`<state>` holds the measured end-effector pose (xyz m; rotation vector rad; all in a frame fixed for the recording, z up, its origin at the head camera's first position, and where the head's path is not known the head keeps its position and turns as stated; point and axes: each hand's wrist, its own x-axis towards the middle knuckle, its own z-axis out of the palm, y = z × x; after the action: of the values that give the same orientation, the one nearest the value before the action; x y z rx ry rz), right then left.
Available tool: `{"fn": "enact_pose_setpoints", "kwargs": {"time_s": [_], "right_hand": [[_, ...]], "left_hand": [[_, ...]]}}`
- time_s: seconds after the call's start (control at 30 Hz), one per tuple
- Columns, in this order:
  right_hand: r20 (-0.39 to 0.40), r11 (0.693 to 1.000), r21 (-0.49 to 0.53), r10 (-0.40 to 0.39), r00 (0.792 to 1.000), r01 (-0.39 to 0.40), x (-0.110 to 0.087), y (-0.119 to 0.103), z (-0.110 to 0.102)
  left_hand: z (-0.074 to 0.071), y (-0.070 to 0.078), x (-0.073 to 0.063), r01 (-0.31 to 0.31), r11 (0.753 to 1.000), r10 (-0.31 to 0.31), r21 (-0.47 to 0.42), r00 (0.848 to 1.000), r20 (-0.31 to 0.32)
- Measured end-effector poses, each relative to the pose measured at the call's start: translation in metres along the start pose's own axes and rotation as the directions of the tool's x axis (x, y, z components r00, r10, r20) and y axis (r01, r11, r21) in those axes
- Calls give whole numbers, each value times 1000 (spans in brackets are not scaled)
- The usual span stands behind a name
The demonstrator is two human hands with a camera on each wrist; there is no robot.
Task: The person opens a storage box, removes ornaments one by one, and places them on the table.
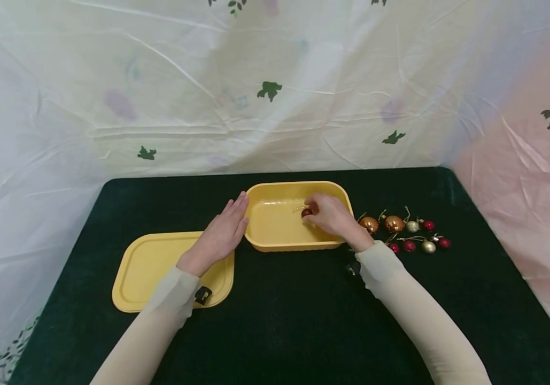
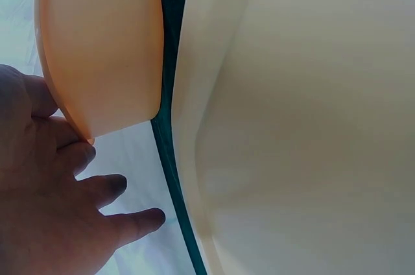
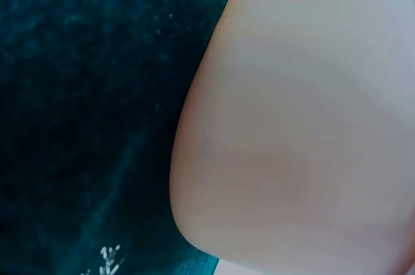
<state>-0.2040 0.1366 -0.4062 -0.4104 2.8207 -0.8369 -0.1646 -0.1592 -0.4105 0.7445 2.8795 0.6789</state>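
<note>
A yellow rectangular container (image 1: 275, 216) stands on the dark green table. My right hand (image 1: 330, 215) reaches over its right side and pinches a small red Christmas bauble (image 1: 306, 213) by the fingertips, inside the rim. A gold string loop trails from the bauble to the left. My left hand (image 1: 222, 231) lies along the container's left end with straight fingers. Up close in the left wrist view, the fingers of that hand (image 2: 55, 171) touch the rim of the container wall (image 2: 104, 48). The right hand's fingers are out of sight in the right wrist view.
The yellow lid (image 1: 159, 272) lies flat at the left, partly under my left forearm. Right of the container are several baubles in two rows: copper ones (image 1: 394, 224), gold ones (image 1: 428, 247) and red ones (image 1: 444, 243). A patterned cloth (image 1: 275, 123) hangs behind the table.
</note>
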Motion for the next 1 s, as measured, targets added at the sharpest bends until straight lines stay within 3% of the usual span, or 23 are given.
{"fn": "enact_pose_setpoints", "kwargs": {"time_s": [0.27,0.53,1.0], "right_hand": [[-25,999,-35,-23,999,22,-2,-2,2],[-59,997,66,-27,998,31,-15,-7,-6],[-200,984,135,-88,976,116,-49,-6,-17]], "left_hand": [[1,0,-1,11,1000,-11,-1,1000,0],[1,1,0,20,1000,-20,-6,1000,5],[2,1,0,18,1000,-18,-1,1000,9]]}}
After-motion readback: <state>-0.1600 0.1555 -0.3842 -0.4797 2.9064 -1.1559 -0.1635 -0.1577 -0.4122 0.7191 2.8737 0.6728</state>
